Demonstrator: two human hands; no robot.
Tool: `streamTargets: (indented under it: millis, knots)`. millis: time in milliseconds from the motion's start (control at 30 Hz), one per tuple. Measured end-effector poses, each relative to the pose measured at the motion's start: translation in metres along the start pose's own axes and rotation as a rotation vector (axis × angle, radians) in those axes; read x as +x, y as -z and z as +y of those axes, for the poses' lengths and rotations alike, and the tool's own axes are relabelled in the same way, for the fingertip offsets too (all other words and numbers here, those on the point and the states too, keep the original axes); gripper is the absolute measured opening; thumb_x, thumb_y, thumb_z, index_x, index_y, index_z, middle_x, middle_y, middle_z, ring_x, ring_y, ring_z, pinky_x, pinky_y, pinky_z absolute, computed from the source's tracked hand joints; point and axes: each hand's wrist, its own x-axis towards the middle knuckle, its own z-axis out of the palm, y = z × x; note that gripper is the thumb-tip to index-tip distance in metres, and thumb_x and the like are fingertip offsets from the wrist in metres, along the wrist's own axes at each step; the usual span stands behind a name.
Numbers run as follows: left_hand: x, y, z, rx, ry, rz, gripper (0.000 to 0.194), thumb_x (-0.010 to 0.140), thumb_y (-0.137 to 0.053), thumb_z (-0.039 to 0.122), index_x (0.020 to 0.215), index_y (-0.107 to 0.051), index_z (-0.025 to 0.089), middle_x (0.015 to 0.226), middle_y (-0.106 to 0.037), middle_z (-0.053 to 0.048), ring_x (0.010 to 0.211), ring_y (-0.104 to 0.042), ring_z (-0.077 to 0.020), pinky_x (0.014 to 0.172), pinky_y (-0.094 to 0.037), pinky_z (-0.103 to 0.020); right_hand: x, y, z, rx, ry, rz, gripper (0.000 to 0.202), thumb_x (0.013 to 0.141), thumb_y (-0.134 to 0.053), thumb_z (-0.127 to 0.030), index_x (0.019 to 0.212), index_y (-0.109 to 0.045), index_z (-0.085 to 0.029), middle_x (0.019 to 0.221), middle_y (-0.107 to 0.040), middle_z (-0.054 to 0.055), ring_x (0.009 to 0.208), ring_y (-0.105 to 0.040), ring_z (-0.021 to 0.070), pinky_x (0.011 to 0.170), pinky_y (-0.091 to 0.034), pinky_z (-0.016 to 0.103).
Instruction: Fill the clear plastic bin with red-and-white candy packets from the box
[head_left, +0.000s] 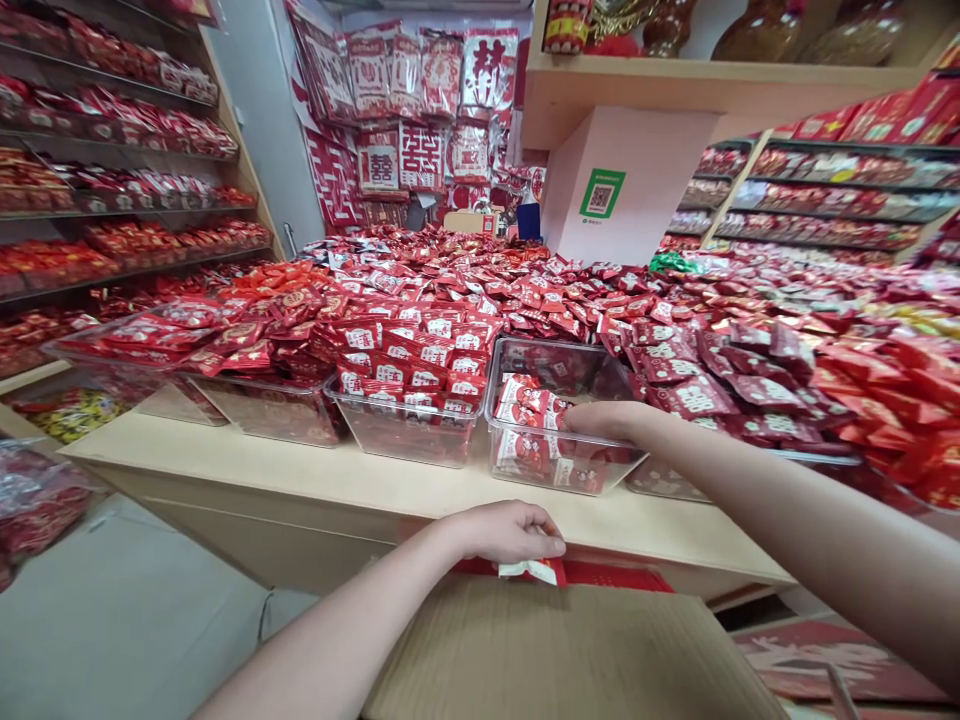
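My left hand (510, 530) is just in front of the counter edge, above a cardboard box (570, 650). Its curled fingers hold a small red-and-white packet (534, 571), which pokes out below them. My right hand (596, 420) reaches from the right over the rim of a clear plastic bin (566, 475). Its fingertips touch the red-and-white packets (521, 405) stacked in the bin's left part; the fingers themselves are mostly hidden, and I cannot see their grip. Bare plastic shows at the back of this bin.
Clear bins heaped with red packets (412, 360) line the counter (262, 455) to the left. Dark red packets (690, 370) and orange-red ones (892, 390) fill the right. A pillar (630, 190) with a QR sign stands behind. Stocked shelves (127, 210) rise at left.
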Motion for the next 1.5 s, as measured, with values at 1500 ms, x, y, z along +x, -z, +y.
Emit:
streamTargets:
  millis: [1500]
  knots:
    - [-0.006, -0.003, 0.008, -0.403, -0.062, -0.025, 0.041, 0.06, -0.061, 0.046, 0.086, -0.057, 0.014, 0.07, -0.055, 0.0, 0.053, -0.043, -0.0068, 0.049, -0.033, -0.019, -0.016, 0.01, -0.007, 0.172, 0.128, -0.087, 0.021, 0.071, -0.048, -0.031, 0.073, -0.061, -0.014, 0.062, -0.061, 0.004, 0.056, -0.054, 0.0131, 0.051, -0.043, 0.023]
